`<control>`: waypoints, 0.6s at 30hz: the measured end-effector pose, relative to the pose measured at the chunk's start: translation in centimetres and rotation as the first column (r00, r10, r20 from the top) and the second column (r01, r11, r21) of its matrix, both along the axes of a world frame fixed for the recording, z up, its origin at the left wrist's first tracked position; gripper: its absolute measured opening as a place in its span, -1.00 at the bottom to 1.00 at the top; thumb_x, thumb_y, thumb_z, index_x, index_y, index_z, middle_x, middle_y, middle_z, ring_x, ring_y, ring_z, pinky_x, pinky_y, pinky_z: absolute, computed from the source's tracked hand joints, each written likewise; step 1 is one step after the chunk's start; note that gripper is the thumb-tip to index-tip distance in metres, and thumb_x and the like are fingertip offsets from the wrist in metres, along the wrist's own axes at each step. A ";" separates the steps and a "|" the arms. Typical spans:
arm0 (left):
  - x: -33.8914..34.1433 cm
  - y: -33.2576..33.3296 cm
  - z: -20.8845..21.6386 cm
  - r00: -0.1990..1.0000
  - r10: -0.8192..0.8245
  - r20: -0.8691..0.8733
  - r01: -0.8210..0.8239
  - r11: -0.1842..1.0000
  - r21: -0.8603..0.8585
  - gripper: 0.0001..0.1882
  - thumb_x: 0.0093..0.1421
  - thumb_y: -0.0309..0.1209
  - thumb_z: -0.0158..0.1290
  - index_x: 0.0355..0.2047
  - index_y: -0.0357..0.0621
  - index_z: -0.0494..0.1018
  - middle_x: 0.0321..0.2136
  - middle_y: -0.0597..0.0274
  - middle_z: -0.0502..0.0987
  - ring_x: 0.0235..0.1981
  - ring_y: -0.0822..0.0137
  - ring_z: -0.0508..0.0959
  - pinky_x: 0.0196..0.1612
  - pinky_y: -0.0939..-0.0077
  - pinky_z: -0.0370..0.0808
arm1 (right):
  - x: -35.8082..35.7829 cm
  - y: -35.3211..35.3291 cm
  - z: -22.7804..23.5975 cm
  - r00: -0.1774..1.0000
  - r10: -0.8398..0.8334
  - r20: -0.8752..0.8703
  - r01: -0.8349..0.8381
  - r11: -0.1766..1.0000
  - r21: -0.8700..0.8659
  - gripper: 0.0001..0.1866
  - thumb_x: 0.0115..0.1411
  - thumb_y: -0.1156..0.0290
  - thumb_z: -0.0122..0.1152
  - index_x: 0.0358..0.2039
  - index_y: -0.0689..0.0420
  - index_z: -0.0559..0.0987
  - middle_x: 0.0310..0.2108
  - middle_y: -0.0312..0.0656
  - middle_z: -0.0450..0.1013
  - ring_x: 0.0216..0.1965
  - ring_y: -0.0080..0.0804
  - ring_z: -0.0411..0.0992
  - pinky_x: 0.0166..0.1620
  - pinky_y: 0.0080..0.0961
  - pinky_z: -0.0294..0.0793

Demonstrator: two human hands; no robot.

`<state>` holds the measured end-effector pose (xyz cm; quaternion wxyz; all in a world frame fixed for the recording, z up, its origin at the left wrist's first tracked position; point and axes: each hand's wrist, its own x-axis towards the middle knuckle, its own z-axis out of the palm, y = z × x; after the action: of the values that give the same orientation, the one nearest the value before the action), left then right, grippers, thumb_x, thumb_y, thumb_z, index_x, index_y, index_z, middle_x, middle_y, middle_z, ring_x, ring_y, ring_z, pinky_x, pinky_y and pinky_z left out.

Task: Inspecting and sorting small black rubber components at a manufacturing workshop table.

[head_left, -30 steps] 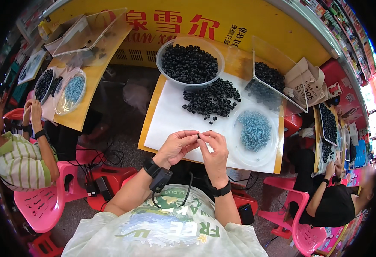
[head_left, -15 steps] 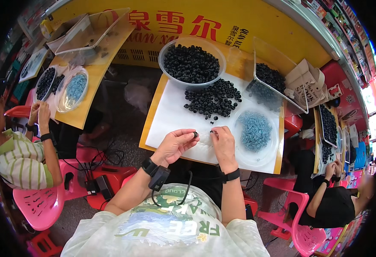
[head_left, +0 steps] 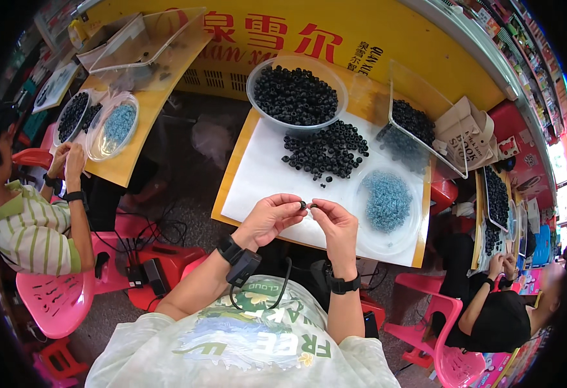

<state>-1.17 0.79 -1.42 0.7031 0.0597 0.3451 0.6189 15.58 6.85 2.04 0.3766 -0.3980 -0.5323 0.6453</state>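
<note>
My left hand (head_left: 274, 216) pinches a small round black bead-like piece (head_left: 303, 205) between thumb and fingertips. Right beside it, the thumb and forefinger of my right hand (head_left: 336, 226) are closed on a tiny dark piece (head_left: 314, 205), too small to name. The two pinches nearly meet above the near edge of the white sheet (head_left: 251, 174). Beyond my hands lies a loose heap of black bead-like pieces (head_left: 329, 150), some showing holes. To the right, small pale-blue clear pieces (head_left: 387, 200) fill the middle of a round clear plastic lid (head_left: 407, 240).
A large clear bowl (head_left: 344, 107) of black pieces stands behind the heap. A tilted clear bin (head_left: 453, 169) holds more at the right, near a beige paper bag (head_left: 468, 132). Co-workers sit left (head_left: 31, 226) and right (head_left: 497, 317) on pink chairs. Cables trail on the floor.
My right hand has moved left and its fingertips have come close to the black piece in my left hand. The left hand has shifted only slightly.
</note>
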 end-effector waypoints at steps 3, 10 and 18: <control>0.0 0.0 0.2 1.000 -0.003 -0.013 0.004 1.000 0.006 -0.85 0.27 -0.55 0.12 -0.14 -0.23 0.52 -0.21 0.16 0.61 -0.17 0.33 0.65 -0.04 0.53 0.65 | 0.1 -0.1 -0.6 0.999 -0.007 0.040 0.002 0.994 0.105 -0.79 0.20 0.59 0.29 -0.13 0.28 0.66 -0.27 -0.26 0.58 -0.28 -0.65 0.49 -0.20 -0.75 0.45; 0.1 0.1 0.4 0.998 0.001 -0.061 0.002 0.999 0.046 -0.86 0.26 -0.54 0.14 -0.17 -0.27 0.52 -0.23 0.15 0.59 -0.19 0.34 0.64 -0.04 0.49 0.64 | -0.3 -0.5 -0.3 1.000 -0.019 -0.007 0.019 0.999 0.038 -0.82 0.19 0.61 0.29 -0.17 0.28 0.66 -0.30 -0.30 0.58 -0.30 -0.66 0.49 -0.20 -0.74 0.47; 0.2 0.1 0.3 0.993 0.012 -0.119 -0.004 0.998 0.070 -0.86 0.24 -0.54 0.16 -0.18 -0.24 0.55 -0.23 0.19 0.60 -0.20 0.39 0.62 -0.06 0.49 0.64 | -0.2 -0.7 -0.1 0.983 -0.028 0.183 0.002 0.990 0.141 -0.83 0.17 0.58 0.33 -0.20 0.29 0.67 -0.35 -0.30 0.59 -0.38 -0.69 0.47 -0.29 -0.74 0.44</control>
<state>-0.96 0.89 -1.14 0.6761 0.1195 0.3650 0.6288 15.39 6.16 1.98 0.3574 -0.4326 -0.6061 0.5637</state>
